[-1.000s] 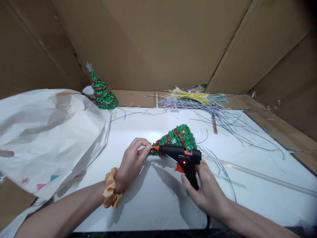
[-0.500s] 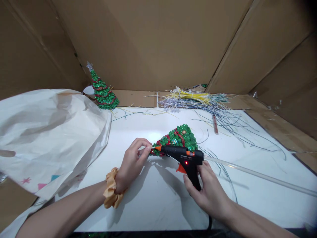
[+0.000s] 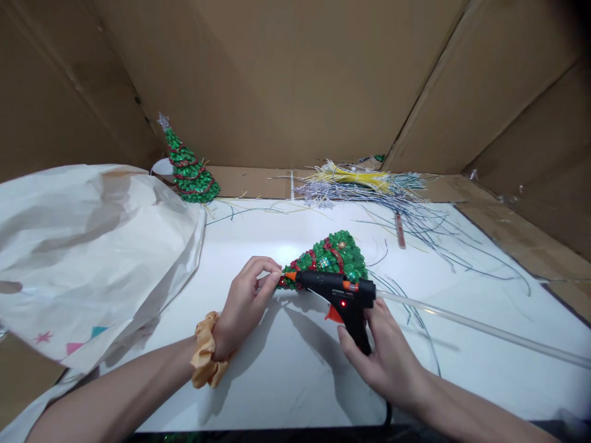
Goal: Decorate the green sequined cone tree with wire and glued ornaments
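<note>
A small green beaded Christmas tree [image 3: 348,255] with red garland lies on its side on the white table, tip to the left. My left hand [image 3: 252,295], an orange scrunchie [image 3: 207,351] round its wrist, is closed at the tree's tip, thumb and forefinger pinched together. My right hand [image 3: 388,344] grips the handle of a black hot glue gun [image 3: 332,286] with a red light on. The orange nozzle sits close to my left fingertips at the tip, partly in front of the tree. A long clear glue stick [image 3: 462,323] sticks out of the gun's back.
Another beaded tree [image 3: 191,169] with a silver star stands at the back left, beside a white bag [image 3: 92,246]. Bundled wires [image 3: 364,181] lie at the back right, with loose strands spread over the table. A small red-brown strip [image 3: 399,231] lies near them. Cardboard walls [image 3: 286,80] enclose the table.
The glue gun has moved very slightly left, its nozzle nearer my left fingertips. My left hand stays pinched at the tree's tip; the view has shifted a little.
</note>
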`<state>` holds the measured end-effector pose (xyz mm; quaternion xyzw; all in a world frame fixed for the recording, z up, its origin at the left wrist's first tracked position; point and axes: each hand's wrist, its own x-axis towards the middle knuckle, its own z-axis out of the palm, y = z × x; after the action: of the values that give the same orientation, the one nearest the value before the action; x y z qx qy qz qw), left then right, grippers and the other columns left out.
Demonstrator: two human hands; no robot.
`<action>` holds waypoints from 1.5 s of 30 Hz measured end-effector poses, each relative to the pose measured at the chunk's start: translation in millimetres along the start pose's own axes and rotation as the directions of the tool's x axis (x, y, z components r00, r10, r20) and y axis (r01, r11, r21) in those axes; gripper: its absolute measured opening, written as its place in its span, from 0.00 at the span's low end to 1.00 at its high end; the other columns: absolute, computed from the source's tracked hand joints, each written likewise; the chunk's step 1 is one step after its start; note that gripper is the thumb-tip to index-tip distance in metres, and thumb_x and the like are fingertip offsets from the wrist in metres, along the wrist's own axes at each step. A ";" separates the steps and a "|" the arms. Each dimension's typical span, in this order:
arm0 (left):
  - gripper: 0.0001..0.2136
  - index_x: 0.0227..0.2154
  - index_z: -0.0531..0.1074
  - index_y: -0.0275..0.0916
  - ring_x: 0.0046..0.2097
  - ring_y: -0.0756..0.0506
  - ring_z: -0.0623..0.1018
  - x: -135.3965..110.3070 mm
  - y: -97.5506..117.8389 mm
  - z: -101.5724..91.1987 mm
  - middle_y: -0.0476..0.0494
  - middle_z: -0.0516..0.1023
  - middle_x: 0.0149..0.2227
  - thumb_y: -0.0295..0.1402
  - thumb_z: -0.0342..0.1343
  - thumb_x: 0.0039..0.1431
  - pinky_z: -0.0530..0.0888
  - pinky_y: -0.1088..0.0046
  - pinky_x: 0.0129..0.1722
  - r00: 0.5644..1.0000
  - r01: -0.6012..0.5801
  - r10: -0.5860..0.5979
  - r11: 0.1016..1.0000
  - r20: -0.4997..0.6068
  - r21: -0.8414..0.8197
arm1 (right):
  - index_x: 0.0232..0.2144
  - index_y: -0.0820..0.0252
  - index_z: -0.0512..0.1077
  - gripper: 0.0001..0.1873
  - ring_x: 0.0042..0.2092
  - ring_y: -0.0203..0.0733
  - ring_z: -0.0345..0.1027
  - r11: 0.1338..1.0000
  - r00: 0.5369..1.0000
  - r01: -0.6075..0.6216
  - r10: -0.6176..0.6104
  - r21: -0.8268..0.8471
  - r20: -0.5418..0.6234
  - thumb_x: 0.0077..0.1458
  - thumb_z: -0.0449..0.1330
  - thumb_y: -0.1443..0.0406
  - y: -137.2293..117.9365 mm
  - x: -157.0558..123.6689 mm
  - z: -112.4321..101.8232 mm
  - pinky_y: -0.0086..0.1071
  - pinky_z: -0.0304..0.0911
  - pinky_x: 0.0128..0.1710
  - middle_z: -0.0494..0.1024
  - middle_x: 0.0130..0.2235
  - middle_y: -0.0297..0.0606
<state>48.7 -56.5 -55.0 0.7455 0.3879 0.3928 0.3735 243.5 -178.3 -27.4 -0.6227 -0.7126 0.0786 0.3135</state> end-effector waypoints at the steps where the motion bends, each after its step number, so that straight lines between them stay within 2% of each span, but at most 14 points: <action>1: 0.06 0.31 0.69 0.39 0.41 0.48 0.71 0.0 -0.1 0.1 0.44 0.69 0.38 0.32 0.48 0.60 0.73 0.74 0.33 1.000 0.001 -0.001 1.000 0.000 -0.002 | 0.31 0.58 0.64 0.03 0.31 0.42 0.65 1.000 1.000 0.002 -0.002 -0.004 -0.004 0.51 0.52 0.67 0.1 0.1 0.0 0.36 0.59 0.33 0.72 0.29 0.36; 4: 0.06 0.31 0.68 0.40 0.42 0.48 0.71 0.0 0.1 0.0 0.44 0.69 0.39 0.32 0.48 0.60 0.72 0.75 0.32 1.000 -0.001 0.001 1.000 0.011 -0.001 | 0.30 0.57 0.62 0.01 0.30 0.41 0.65 1.000 1.000 -0.003 0.003 -0.016 -0.028 0.52 0.52 0.67 1.1 -0.2 0.3 0.36 0.59 0.33 0.71 0.27 0.35; 21: 0.06 0.31 0.69 0.40 0.41 0.49 0.71 0.1 2.2 0.2 0.45 0.69 0.39 0.32 0.48 0.60 0.71 0.76 0.32 1.000 0.012 -0.012 1.000 0.018 -0.001 | 0.33 0.57 0.63 0.04 0.33 0.42 0.65 0.999 1.000 0.000 0.000 0.035 -0.005 0.51 0.53 0.68 2.5 -1.2 0.9 0.38 0.59 0.36 0.72 0.29 0.35; 33: 0.06 0.31 0.69 0.39 0.42 0.49 0.71 -0.5 0.1 0.7 0.45 0.69 0.39 0.32 0.49 0.60 0.72 0.75 0.34 1.000 0.020 -0.020 1.000 0.014 -0.009 | 0.33 0.57 0.63 0.05 0.33 0.42 0.65 0.999 1.000 0.013 -0.013 0.042 0.014 0.51 0.53 0.69 0.0 2.3 -0.7 0.36 0.59 0.33 0.73 0.30 0.35; 41: 0.05 0.31 0.69 0.39 0.41 0.49 0.71 0.4 -1.2 1.2 0.45 0.69 0.38 0.31 0.49 0.60 0.72 0.77 0.33 1.000 0.005 -0.004 1.000 0.009 -0.016 | 0.33 0.57 0.63 0.04 0.32 0.42 0.64 1.000 0.999 0.011 -0.011 0.026 -0.032 0.51 0.53 0.69 3.4 -0.6 3.0 0.37 0.59 0.33 0.72 0.29 0.34; 45: 0.05 0.31 0.69 0.39 0.41 0.49 0.71 0.0 -1.1 1.2 0.45 0.69 0.38 0.32 0.49 0.60 0.72 0.77 0.34 1.000 0.010 -0.010 1.000 0.003 -0.010 | 0.34 0.57 0.63 0.06 0.33 0.43 0.66 0.999 1.000 0.008 -0.008 0.033 0.001 0.51 0.53 0.68 3.2 -0.8 3.7 0.39 0.60 0.34 0.73 0.31 0.35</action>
<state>49.5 -56.3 -56.4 0.7423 0.3892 0.3916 0.3798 244.2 -177.3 -32.3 -0.6144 -0.7139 0.0894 0.3237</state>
